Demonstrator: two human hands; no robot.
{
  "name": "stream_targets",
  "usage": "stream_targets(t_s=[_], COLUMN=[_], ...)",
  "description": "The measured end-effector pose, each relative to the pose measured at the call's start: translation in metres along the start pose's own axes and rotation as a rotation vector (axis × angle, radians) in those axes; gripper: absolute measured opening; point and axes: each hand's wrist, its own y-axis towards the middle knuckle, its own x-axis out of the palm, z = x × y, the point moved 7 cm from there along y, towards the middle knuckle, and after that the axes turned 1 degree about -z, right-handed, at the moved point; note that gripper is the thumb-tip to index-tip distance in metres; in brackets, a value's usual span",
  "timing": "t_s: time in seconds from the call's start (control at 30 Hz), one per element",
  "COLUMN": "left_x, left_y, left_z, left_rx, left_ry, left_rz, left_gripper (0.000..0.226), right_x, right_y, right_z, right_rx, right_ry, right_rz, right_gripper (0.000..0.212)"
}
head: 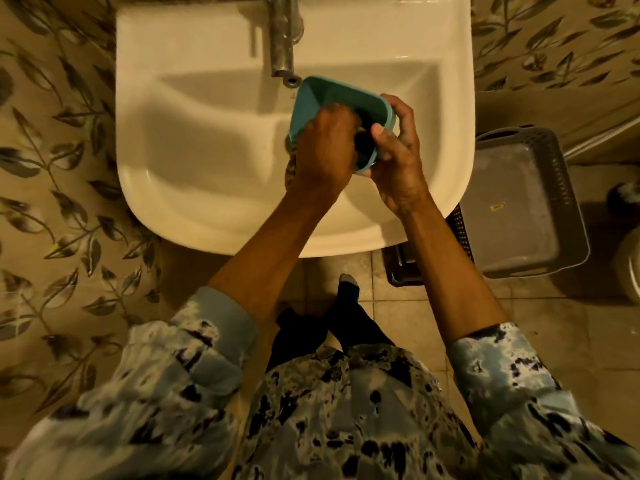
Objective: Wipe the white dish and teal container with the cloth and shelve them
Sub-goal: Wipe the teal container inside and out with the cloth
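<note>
1. Now my right hand (398,161) is gripping the teal rectangular plastic container (334,93) over the white sink (173,209), thumb hooking its rim.
2. My left hand (322,150) is clutching a patterned cloth (291,169) inside it, fingers curled.
3. The grey basket (519,188) is showing a yellow sticker (497,206), illegible.

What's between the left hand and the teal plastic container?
Head view: a patterned cloth, only its edge showing below the left hand, which reaches into the teal rectangular plastic container that the right hand holds by the rim.
</note>
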Motion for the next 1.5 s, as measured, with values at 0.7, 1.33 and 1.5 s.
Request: stream_targets(t_s=[0.7,1.33,1.5], left_x=[0.021,-0.025,-0.013], left_y=[-0.024,-0.014,-0.027], left_z=[-0.025,0.022,0.037], left_rx=[-1.019,-0.063,0.005], left_ry=[-1.481,0.038,0.347], left_rz=[-0.12,0.04,-0.135], left_gripper=[0.032,0.022,0.032], right_x=[-0.017,-0.018,-0.029], right_y=[-0.032,-0.046,-0.056], right_z=[-0.007,-0.03,-0.023], right_rx=[-0.114,-0.052,-0.192], right_ry=[-0.072,-0.227,-0.31], right_rz=[0.085,0.087,0.15], right_gripper=[0.048,0.035,0.055])
